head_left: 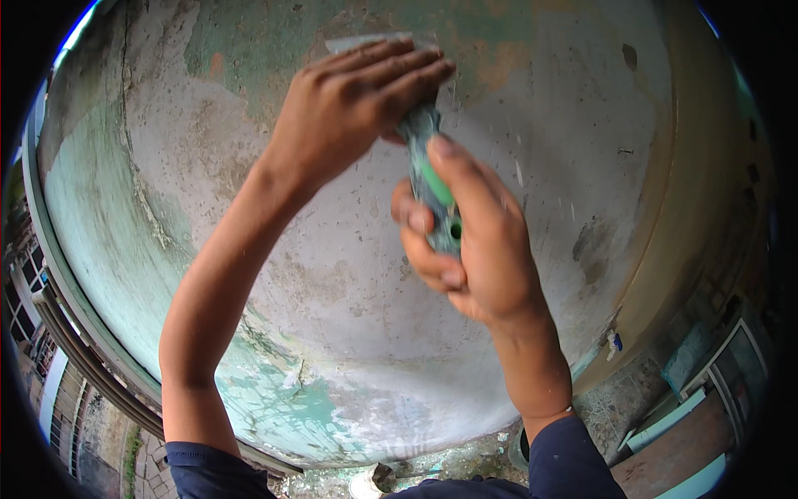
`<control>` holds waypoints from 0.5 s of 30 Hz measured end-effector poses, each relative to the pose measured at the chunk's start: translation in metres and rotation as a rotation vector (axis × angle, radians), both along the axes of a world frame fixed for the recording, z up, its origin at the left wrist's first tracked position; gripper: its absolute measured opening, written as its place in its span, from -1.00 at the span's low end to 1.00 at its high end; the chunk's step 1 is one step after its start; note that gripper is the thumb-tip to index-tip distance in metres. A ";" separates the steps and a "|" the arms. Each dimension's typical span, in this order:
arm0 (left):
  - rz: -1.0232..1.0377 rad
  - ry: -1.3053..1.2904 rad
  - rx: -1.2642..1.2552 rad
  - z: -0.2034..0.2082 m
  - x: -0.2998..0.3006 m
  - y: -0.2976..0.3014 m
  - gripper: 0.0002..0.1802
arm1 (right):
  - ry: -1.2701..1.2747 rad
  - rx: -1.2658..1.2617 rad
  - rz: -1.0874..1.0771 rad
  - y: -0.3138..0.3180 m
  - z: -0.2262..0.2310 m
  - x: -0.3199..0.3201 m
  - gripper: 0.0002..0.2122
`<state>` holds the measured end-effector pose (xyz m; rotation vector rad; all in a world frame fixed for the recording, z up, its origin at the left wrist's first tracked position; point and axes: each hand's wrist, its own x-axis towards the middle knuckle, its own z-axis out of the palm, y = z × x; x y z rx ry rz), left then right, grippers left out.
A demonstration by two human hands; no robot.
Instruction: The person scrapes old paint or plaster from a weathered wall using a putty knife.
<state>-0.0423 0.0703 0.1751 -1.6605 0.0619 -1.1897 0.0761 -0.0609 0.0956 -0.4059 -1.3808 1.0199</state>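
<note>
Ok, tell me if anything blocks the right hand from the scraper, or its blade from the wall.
Nothing visible separates the right hand from the scraper handle; it wraps it directly. The left hand covers most of the blade, hiding whether anything sits between blade and wall.

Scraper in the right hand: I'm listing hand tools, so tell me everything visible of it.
The scraper has a grey-green handle, apparently plastic, with a bright green inset and a dark hole near its lower end. It slants up and slightly left, a little blurred. The right hand wraps the handle; the left hand covers most of the head, and a pale blade edge shows beyond it, in front of the wall.
</note>
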 end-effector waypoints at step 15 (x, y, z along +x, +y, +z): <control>0.013 -0.014 -0.047 -0.007 0.006 0.017 -0.53 | 0.025 -0.059 -0.005 0.016 -0.008 -0.001 -0.70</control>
